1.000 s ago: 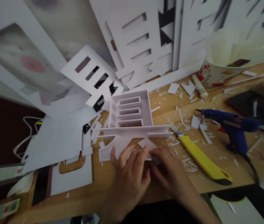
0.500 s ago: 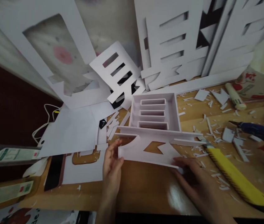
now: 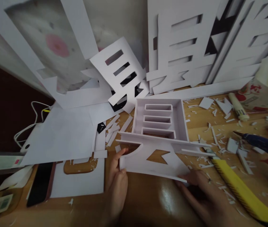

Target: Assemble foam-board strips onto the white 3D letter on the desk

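A white foam-board model shaped like a large character [image 3: 159,138], with raised walls and slots, lies on the wooden desk [image 3: 148,201]. My left hand [image 3: 117,176] pinches its lower left corner between thumb and fingers. At the lower right corner my right hand [image 3: 202,192] grips the front edge. The model's near edge looks lifted slightly off the desk.
A yellow utility knife [image 3: 238,189] lies right of the model; a blue glue gun [image 3: 264,146] is beyond it. White cut-out boards [image 3: 186,47] lean at the back. Loose white sheets [image 3: 60,135], a dark phone [image 3: 38,186] and a cable sit left. Paper scraps litter the desk.
My hands moved apart from the model's front middle to its two lower corners. The view shifted left and closer, and the model's front edge has risen a little.
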The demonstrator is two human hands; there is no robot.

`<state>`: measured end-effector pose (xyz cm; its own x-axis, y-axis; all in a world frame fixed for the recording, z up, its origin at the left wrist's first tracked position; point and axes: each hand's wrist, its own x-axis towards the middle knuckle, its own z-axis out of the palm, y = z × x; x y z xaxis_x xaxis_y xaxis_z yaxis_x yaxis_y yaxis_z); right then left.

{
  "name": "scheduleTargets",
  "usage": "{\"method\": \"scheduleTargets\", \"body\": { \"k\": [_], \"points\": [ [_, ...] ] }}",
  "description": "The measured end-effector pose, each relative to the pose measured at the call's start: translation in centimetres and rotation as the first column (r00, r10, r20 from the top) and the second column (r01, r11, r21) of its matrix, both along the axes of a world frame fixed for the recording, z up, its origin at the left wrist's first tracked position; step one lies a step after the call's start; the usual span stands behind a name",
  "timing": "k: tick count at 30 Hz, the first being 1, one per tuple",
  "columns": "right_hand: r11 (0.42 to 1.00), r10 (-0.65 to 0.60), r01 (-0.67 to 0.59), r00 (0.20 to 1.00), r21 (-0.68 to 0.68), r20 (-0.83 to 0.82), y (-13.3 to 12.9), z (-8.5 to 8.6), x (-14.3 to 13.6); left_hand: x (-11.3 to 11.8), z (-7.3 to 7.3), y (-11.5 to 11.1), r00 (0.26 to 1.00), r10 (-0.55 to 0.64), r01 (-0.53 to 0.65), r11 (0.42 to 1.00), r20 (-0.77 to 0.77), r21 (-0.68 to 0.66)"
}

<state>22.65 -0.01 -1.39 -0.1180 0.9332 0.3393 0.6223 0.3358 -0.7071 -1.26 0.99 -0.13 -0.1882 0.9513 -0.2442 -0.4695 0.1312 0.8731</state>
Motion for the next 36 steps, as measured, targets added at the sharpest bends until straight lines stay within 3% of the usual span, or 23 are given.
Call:
{"method": "scheduleTargets", "body": {
  "k": [11, 24, 36],
  "points": [
    [0.997, 0.016, -0.015, 1.000, -0.077, 0.011, -0.49, -0.61, 0.00, 0.20, 0.19, 0.15, 0.999, 0.028, -0.028, 0.999, 0.033, -0.020],
    [1.000, -0.019, 0.018, 0.998, 0.016, 0.063, 0.24, -0.19, -0.27, 0.31, 0.39, 0.29, 0.999, 0.025, -0.024, 0.999, 0.030, -0.029],
    [1.000, -0.018, 0.018, 1.000, -0.020, 0.004, 0.16, 0.05, -0.32, 0.35, 0.08, 0.19, 0.997, 0.073, -0.075, 0.994, -0.035, -0.079]
  ]
}}
